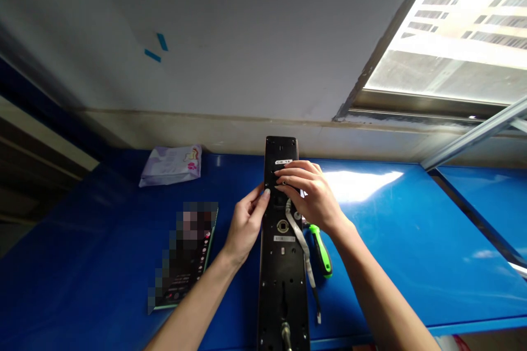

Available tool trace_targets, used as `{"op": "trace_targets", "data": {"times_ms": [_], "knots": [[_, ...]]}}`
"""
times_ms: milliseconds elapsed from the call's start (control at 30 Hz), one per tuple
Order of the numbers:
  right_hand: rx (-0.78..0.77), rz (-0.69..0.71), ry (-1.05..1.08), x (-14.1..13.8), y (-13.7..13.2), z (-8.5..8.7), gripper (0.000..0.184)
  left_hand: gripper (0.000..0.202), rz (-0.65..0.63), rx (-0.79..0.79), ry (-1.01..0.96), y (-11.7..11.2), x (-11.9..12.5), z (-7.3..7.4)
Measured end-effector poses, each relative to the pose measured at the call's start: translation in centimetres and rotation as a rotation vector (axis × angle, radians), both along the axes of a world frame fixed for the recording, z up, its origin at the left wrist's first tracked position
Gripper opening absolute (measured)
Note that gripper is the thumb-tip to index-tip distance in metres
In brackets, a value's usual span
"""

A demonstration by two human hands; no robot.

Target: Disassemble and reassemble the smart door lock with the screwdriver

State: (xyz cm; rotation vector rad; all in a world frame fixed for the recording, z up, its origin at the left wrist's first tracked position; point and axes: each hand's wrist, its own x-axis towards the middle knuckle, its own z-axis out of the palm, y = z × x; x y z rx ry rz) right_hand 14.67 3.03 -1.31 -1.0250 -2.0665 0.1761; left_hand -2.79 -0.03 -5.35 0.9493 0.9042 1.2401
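A long black door lock panel [284,263] lies with its back side up, pointing away from me, with white labels and screw holes on it. My left hand [247,222] grips its left edge, the thumb resting on top. Over the upper part of the panel is my right hand [309,189], its fingers bent together near a small round fitting; whatever they pinch is hidden. A wrapped white cable [301,241] runs down the panel's right side to a small plug. From the near end sticks a metal spindle [286,334].
A green and black screwdriver [321,252] lies right of the panel on the blue table [411,252]. To the left are a phone [185,269] with its screen lit and a pale purple packet [171,166]. The wall and a window [444,66] stand behind.
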Motion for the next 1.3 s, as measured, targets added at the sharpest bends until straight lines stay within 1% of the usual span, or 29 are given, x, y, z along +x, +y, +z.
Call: {"op": "trace_targets", "data": {"times_ms": [100, 200, 400, 600, 733, 833, 933, 967, 1000, 1100, 1167, 1233, 1300], "knots": [[0.000, 0.024, 0.001, 0.1, 0.1, 0.0, 0.010, 0.055, -0.041, 0.032, 0.023, 0.1, -0.3, -0.3], [0.012, 0.013, 0.029, 0.1, 0.1, -0.4, 0.010, 0.054, -0.052, 0.048, 0.044, 0.2, -0.6, -0.3], [0.052, -0.023, 0.099, -0.1, 0.0, -1.2, 0.009, 0.058, -0.095, 0.031, -0.020, -0.1, -0.7, -0.4], [0.068, -0.057, 0.146, -0.5, -0.1, -1.4, 0.009, 0.057, -0.065, 0.040, -0.007, -0.1, -0.5, -0.3], [0.033, -0.079, 0.163, -0.5, 0.0, -1.7, 0.007, 0.057, -0.034, 0.049, 0.023, -0.1, -0.2, -0.2], [-0.032, -0.084, 0.161, -0.2, -0.1, -1.4, 0.007, 0.057, 0.003, 0.056, 0.026, 0.0, 0.3, -0.5], [-0.127, -0.061, 0.149, 0.6, -0.9, -0.6, 0.024, 0.056, 0.038, 0.076, 0.043, 0.1, 0.7, -0.9], [-0.158, -0.075, 0.152, 1.0, -1.4, -0.3, 0.028, 0.055, 0.044, 0.081, 0.056, 0.0, 0.8, -1.0], [-0.189, -0.112, 0.158, 1.4, -1.9, 0.0, 0.029, 0.055, 0.048, 0.083, 0.071, 0.0, 0.8, -1.0], [-0.320, -0.304, 0.140, 3.0, -3.9, 0.5, 0.020, 0.055, 0.042, 0.074, 0.098, -0.2, 0.8, -0.9], [-0.443, -0.385, 0.060, 4.1, -5.3, 0.4, 0.014, 0.055, 0.018, 0.070, 0.101, -0.4, 0.9, -0.6], [-0.543, -0.416, -0.015, 4.7, -6.6, -0.2, 0.020, 0.057, -0.002, 0.071, 0.111, -0.6, 0.9, -0.3], [-0.623, -0.409, -0.062, 4.7, -7.7, -1.1, 0.026, 0.058, -0.013, 0.076, 0.128, -0.7, 0.9, -0.2]]}}
